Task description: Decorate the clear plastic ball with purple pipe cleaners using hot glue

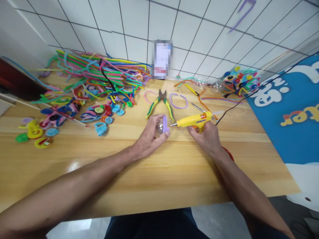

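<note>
My left hand (149, 136) is closed around a small clear plastic piece (159, 126), rounded in shape, with purple pipe cleaner (164, 123) standing upright along its right side. My right hand (207, 136) grips a yellow hot glue gun (190, 120). The gun's metal nozzle points left, very close to the purple pipe cleaner; whether they touch I cannot tell. Just beyond my left hand lie green-and-yellow pliers (162, 95), jaws away from me. A loop of purple pipe cleaner (178, 101) rests to the right of the pliers, a pink curved one (149, 97) to their left.
Bundled pipe cleaners (99, 74) and finished coiled shapes (99, 113) cover the back left. A phone (162, 59) leans against the tiled wall. A yellow cutter (191, 89) lies at the back. A decorated clear bottle (239, 82) and a black cord (234, 108) are at right.
</note>
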Demonstrator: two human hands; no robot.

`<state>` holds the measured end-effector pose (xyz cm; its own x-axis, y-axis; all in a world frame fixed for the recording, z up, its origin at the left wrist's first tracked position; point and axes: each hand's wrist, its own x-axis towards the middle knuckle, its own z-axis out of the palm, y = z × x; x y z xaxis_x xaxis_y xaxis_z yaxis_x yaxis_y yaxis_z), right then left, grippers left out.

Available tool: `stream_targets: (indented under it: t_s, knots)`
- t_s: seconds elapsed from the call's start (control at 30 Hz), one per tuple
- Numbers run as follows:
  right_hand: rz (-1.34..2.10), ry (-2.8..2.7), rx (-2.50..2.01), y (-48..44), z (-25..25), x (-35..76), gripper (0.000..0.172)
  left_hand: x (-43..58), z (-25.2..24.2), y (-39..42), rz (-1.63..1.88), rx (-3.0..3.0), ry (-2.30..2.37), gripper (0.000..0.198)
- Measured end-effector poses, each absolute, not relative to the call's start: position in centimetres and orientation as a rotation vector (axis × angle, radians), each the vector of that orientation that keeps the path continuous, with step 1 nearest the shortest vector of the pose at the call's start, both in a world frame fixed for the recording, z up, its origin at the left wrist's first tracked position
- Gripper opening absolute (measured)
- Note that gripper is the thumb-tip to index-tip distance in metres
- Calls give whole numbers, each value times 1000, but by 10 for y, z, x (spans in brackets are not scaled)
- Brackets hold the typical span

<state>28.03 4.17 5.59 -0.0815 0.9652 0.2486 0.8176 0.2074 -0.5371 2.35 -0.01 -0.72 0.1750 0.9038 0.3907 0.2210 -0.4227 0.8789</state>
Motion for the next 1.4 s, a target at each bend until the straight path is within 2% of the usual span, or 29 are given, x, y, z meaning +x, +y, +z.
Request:
stream_targets:
  t_s: [0.17,0.57,1.03,1.4]
  knots:
    - [338,-2017,-1624,42,56,280,28,23,-7,0,1272,1779,1072,60]
    - [365,-2053,-1546,42,56,282,23,23,-4,-1,1269,1812,1062,59]
    - [396,-2055,-1584,40,53,284,29,23,-2,0,1275,1821,1043,57]
    - [394,-2050,-1561,38,56,283,27,23,-1,0,1265,1821,1063,57]
